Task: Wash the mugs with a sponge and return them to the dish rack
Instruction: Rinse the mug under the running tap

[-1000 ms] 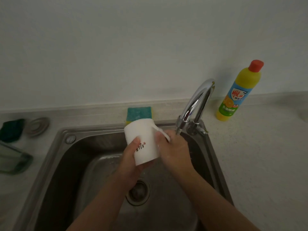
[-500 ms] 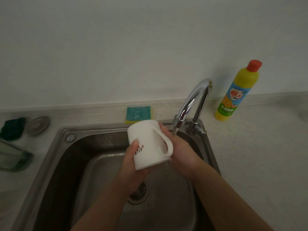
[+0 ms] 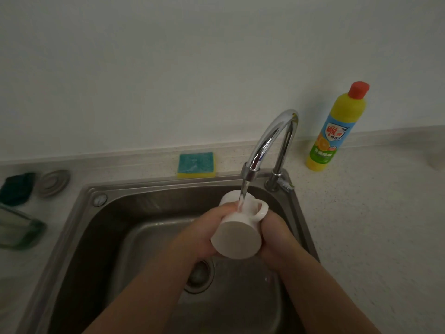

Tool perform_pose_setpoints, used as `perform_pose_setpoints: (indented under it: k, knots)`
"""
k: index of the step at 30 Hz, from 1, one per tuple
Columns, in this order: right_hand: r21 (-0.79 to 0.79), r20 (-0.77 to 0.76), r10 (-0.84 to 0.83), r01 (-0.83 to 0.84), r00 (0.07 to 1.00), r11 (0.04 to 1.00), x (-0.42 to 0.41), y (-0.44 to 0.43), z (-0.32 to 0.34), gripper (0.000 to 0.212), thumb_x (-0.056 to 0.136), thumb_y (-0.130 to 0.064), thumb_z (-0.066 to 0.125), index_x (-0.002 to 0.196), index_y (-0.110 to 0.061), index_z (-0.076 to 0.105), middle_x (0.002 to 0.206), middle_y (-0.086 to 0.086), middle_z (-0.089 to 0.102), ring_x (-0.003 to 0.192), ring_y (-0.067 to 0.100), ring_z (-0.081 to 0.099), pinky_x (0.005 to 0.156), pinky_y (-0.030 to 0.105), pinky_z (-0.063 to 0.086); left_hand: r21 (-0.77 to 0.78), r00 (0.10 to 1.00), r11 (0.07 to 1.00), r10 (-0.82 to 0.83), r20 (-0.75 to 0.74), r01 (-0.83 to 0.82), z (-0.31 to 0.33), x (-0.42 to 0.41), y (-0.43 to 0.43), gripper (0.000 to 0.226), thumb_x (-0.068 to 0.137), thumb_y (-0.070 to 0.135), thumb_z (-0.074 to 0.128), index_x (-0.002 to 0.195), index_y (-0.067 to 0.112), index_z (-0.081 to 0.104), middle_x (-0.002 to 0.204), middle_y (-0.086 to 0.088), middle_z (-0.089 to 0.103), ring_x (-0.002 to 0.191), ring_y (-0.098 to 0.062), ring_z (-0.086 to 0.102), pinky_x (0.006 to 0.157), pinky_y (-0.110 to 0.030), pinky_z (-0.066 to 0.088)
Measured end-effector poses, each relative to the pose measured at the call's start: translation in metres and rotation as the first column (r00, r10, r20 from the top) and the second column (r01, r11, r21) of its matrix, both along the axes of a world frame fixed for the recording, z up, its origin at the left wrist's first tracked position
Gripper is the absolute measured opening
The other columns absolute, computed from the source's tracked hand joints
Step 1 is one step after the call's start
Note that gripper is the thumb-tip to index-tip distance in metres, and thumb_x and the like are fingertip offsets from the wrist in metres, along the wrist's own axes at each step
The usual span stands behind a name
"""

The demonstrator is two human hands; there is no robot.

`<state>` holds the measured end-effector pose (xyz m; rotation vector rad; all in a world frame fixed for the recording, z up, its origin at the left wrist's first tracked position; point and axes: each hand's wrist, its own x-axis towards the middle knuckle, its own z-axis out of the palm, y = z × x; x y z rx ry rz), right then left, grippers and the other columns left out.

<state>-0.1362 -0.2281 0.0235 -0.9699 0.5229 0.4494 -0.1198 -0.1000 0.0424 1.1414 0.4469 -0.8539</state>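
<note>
Room: a plain pale wall [image 3: 168,68] runs behind everything, and the light is dim.
Bench: a speckled, light-coloured bench [image 3: 361,225] surrounds a steel sink [image 3: 91,213].
Far left: a dark green cloth [image 3: 16,188] lies bunched on the bench, with a round metal sink plug [image 3: 51,183] just beside it. In front of those sits a glass container [image 3: 16,231], cut off by the frame edge.
Behind the sink: the sponge [image 3: 196,164] lies flat with its blue-green face up and its yellow layer underneath, right at the back rim and well apart from the hands.
Tap: a curved chrome faucet [image 3: 269,138] arches over the basin, and a stream of water [image 3: 243,194] is running from it.
Right of the tap: a yellow detergent bottle [image 3: 333,131] with a red cap stands upright on the bench near the wall.
Basin: the drain [image 3: 199,277] shows low down between the two forearms.
Left hand: the left hand [image 3: 207,232] is wrapped round the left flank of the mug [image 3: 236,237], with its fingers curled over the top and their tips right at the falling water.
Right hand: the right hand [image 3: 274,237] is clasped against the mug's right side, just under the handle. Its fingers curl round out of sight.
Mug position: it's held over the basin between both hands, directly beneath the spout.
Mug look: it's plain white and tipped on its side, with the flat base facing us and the mouth pointing toward the back of the sink. The handle sticks out at the upper right, and the water lands on the upper side next to it.
</note>
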Motion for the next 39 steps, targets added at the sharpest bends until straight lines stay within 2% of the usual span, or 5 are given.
perform_pose_setpoints:
  k: [14,19,24,31,39]
  knots:
    - [-0.292,0.278,0.158,-0.074,0.948,0.954,0.005,-0.040,0.004,0.058,0.076,-0.064,0.048,0.116,-0.025,0.064,0.109,0.002,0.071,0.102,0.022,0.067,0.093,0.046,0.052,-0.315,0.951,0.946,-0.033,-0.308,-0.069,-0.002,0.016,-0.015,0.062,0.080,0.039,0.073,0.134,0.018,0.052,0.140,-0.013,0.050,0.122,-0.033,0.051,0.106,-0.053,0.037]
    - [-0.183,0.164,0.252,-0.222,0.954,0.958,0.004,-0.031,-0.006,0.079,0.064,-0.083,0.048,0.125,-0.034,0.058,0.122,0.002,0.065,0.114,0.026,0.060,0.099,0.052,0.044,-0.142,0.924,0.933,0.290,-0.250,-0.332,0.013,0.013,-0.006,0.070,0.076,0.015,0.078,0.137,0.009,0.043,0.137,-0.017,0.050,0.095,0.006,0.062,0.081,-0.015,0.052]
    - [0.103,0.000,0.212,-0.211,0.977,0.972,0.004,-0.024,-0.014,0.066,0.082,-0.073,0.032,0.118,-0.028,0.066,0.120,0.011,0.066,0.114,0.035,0.056,0.092,0.046,0.041,0.193,0.996,0.980,0.055,-0.065,-0.041,0.013,0.010,-0.006,0.068,0.079,0.076,0.042,0.126,0.029,0.057,0.123,-0.007,0.059,0.119,-0.035,0.050,0.093,-0.053,0.038]
    - [0.168,-0.080,0.317,-0.301,0.945,0.939,0.000,-0.021,-0.012,0.077,0.069,-0.078,0.035,0.114,-0.025,0.069,0.118,0.015,0.066,0.105,0.036,0.057,0.076,0.042,0.043,0.242,0.997,0.970,-0.015,-0.074,0.033,0.015,0.005,0.009,0.045,0.080,0.024,0.055,0.123,0.012,0.053,0.112,-0.017,0.055,0.098,-0.037,0.055,0.066,-0.046,0.053]
    - [-0.631,0.030,-0.112,0.106,0.993,0.768,0.012,-0.036,-0.016,0.044,0.091,-0.048,0.050,0.121,-0.016,0.056,0.108,0.001,0.064,0.097,0.019,0.059,0.087,0.039,0.047,0.154,0.979,0.972,0.193,-0.068,-0.180,0.000,-0.001,-0.007,0.021,0.080,0.015,0.046,0.099,0.011,0.053,0.102,-0.016,0.052,0.090,-0.038,0.054,0.073,-0.049,0.050]
